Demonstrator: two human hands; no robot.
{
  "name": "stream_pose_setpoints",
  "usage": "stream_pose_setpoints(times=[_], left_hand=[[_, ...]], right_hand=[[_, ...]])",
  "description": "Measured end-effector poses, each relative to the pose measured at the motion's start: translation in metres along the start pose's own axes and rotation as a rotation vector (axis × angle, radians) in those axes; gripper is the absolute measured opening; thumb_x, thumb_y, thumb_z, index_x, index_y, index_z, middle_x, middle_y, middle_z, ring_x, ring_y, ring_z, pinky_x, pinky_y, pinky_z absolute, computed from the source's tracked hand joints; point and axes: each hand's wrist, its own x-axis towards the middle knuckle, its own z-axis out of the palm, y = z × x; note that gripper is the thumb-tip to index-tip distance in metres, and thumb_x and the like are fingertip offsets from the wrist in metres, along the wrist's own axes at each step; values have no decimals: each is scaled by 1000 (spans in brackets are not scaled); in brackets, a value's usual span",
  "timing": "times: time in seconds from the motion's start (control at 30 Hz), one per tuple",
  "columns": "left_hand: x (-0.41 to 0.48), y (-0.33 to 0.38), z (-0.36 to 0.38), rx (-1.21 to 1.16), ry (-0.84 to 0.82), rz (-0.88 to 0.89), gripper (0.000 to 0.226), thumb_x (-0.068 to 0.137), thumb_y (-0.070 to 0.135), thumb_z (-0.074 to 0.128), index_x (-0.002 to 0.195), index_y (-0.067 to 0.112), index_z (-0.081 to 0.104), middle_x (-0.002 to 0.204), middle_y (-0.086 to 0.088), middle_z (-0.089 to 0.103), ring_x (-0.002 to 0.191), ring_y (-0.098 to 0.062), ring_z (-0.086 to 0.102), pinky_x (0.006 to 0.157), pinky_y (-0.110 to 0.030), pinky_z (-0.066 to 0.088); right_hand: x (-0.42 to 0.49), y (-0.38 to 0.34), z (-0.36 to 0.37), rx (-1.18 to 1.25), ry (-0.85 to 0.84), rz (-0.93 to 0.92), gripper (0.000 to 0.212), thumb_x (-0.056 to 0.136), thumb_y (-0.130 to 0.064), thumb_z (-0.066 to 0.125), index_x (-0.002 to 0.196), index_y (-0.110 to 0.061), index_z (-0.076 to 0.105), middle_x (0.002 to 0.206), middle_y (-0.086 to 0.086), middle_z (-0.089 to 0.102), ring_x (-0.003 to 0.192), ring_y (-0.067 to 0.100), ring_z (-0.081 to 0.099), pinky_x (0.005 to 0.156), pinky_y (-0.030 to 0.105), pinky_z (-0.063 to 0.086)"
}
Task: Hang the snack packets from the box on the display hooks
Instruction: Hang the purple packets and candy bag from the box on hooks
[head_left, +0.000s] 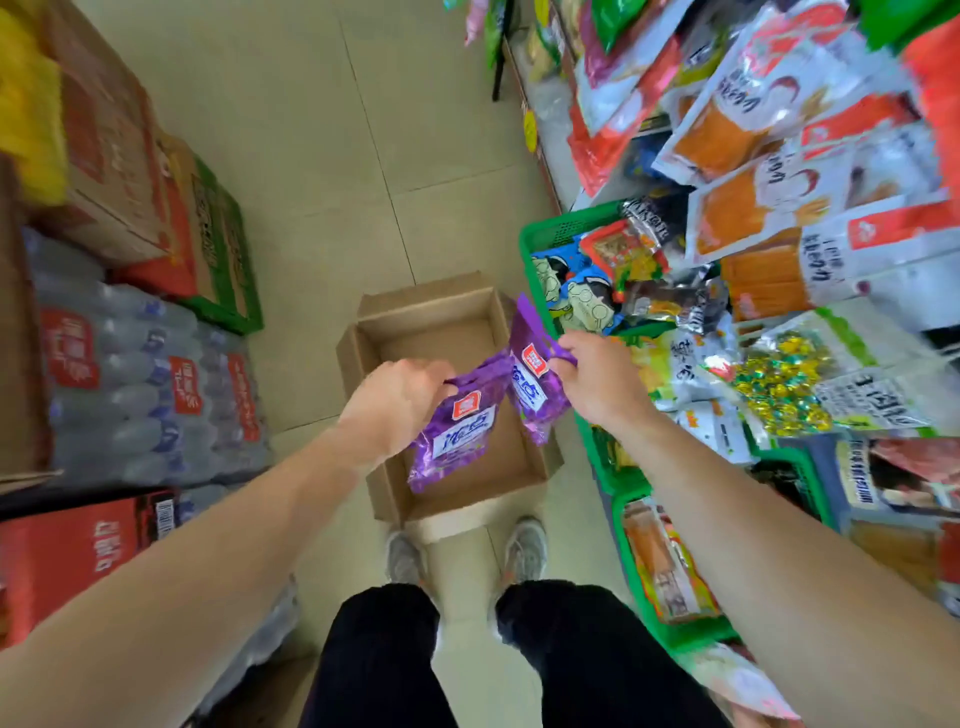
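Note:
An open cardboard box lies on the floor in front of my feet, and its visible bottom is bare. Above it my left hand grips the top of a purple snack packet that hangs down. My right hand pinches the top of a second purple packet just to the right of the first. The two packets nearly touch. Hanging snack packets crowd the display at the upper right; the hooks themselves are hidden.
Green baskets of mixed snacks line the right side at shelf level. Stacked cartons and shrink-wrapped water bottles fill the left. A tiled aisle runs ahead between them. My shoes stand just behind the box.

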Motion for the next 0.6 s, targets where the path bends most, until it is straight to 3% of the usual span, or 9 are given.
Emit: stream_pose_setpoints(times=[0.07,0.2,0.3,0.4,0.6], left_hand=[[-24,40,-44,40,-19,38,23,99,35,45,105,21,62,93,-6,69,86,-34,64,71,-38,50],[-65,109,-118,75,-22,110,25,99,36,42,105,22,61,95,-8,69,89,-36,65,74,-41,52],[-85,154,-161,86,9,153,23,99,33,45,107,20,63,101,-9,68,93,-36,63,76,-41,50],[-97,190,-190,114,26,302,21,99,29,47,103,17,63,100,-10,68,94,-35,62,75,-40,47],[-120,261,-232,63,42,632,14,96,26,54,99,16,63,95,-8,67,90,-33,62,75,-43,50]], right_hand=[[-45,-18,-46,44,36,5,13,93,-16,64,83,-7,62,77,3,63,74,27,55,63,32,35],[-133,-38,-122,66,114,72,18,95,-16,62,79,-7,60,68,0,57,73,29,56,62,33,29],[-196,-46,-161,43,200,120,13,94,-18,62,91,-7,67,87,13,69,88,35,63,68,35,37],[-256,-50,-189,23,283,209,15,93,-20,62,99,-8,70,96,18,71,94,36,64,75,36,42],[-370,-52,-233,89,464,378,16,94,-19,63,104,-11,72,93,9,71,92,27,65,72,31,43]])
